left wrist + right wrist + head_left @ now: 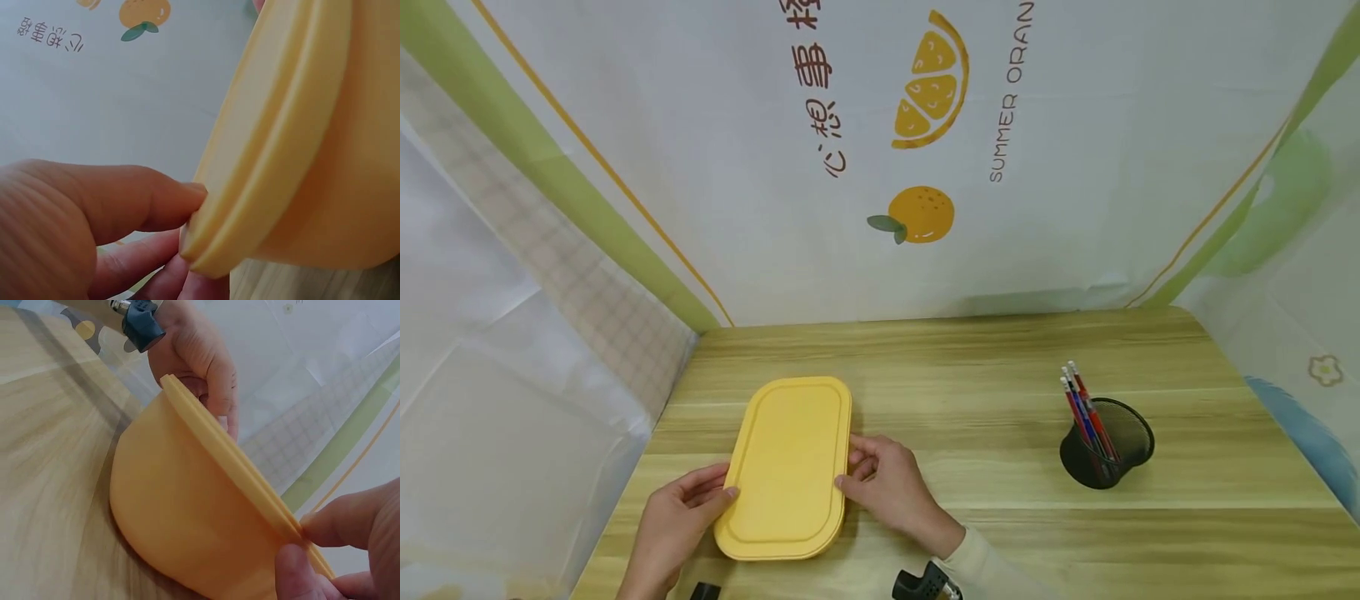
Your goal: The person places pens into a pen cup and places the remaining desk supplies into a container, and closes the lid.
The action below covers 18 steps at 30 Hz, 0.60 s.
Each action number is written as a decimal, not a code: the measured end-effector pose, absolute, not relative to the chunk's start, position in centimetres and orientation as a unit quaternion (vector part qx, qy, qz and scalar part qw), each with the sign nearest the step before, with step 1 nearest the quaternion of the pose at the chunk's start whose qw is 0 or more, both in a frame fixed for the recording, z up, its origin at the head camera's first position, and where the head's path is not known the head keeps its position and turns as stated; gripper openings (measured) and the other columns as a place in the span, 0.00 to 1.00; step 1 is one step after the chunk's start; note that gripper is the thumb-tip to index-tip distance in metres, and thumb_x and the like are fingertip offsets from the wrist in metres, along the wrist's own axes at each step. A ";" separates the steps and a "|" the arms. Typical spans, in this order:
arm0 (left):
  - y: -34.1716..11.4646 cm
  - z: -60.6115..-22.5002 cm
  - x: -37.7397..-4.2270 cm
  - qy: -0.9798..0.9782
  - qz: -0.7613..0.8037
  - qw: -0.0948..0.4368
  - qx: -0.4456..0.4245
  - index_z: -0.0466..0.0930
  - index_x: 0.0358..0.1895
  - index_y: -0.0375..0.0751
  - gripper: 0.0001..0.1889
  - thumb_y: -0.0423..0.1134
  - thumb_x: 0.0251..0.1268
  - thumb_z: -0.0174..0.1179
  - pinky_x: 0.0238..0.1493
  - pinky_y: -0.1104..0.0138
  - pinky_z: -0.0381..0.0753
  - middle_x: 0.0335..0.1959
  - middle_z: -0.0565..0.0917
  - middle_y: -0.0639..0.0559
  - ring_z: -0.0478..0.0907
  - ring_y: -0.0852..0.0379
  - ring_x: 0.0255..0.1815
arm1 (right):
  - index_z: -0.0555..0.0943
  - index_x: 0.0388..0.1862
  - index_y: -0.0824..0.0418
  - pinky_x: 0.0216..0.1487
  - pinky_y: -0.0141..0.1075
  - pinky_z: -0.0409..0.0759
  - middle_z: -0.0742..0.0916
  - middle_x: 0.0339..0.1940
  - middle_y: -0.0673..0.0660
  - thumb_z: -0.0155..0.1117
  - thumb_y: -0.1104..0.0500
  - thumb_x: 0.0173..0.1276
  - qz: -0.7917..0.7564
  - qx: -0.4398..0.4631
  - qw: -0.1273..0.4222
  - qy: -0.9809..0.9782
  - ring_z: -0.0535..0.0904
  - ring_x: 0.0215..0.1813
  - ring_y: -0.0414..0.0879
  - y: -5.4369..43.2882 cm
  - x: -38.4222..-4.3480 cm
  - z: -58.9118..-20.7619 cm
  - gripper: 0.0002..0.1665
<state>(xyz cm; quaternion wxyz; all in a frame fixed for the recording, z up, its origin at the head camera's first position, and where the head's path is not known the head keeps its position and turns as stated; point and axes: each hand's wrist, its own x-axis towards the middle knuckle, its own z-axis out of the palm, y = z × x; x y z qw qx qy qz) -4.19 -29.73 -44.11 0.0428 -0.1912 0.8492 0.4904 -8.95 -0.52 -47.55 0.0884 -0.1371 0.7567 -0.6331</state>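
A yellow container (786,467) with rounded corners stands on the left part of the table, its lid facing up. The lid (269,156) sits on the container's body (181,506), with no gap visible between them. At the lid's left edge, my left hand (672,525) pinches the rim, thumb on top and fingers beneath. My right hand (891,492) grips the opposite edge of the rim between thumb and fingers. What the container holds is hidden.
A black mesh pen cup (1101,450) with several pencils (1086,408) stands on the right of the wooden table (970,367). Behind the table hangs a white printed cloth (1060,250), and other cloths hang at both sides.
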 end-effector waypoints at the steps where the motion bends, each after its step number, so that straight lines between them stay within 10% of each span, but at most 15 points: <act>1: -29.7 -44.1 -4.1 0.849 0.490 0.044 -0.193 0.79 0.69 0.31 0.30 0.40 0.69 0.73 0.47 0.77 0.84 0.63 0.85 0.40 0.81 0.76 0.45 | 0.79 0.69 0.72 0.37 0.26 0.83 0.86 0.42 0.54 0.78 0.63 0.62 -0.633 -0.138 0.091 0.756 0.84 0.36 0.36 -0.5 -9.0 -47.6 0.36; 18: -29.6 -44.0 -3.8 0.888 0.430 0.046 -0.157 0.78 0.70 0.36 0.28 0.43 0.72 0.71 0.47 0.72 0.87 0.63 0.85 0.39 0.85 0.61 0.52 | 0.77 0.73 0.66 0.41 0.28 0.84 0.87 0.48 0.56 0.76 0.54 0.67 -0.584 -0.181 0.114 0.783 0.83 0.41 0.36 0.7 -9.3 -47.6 0.38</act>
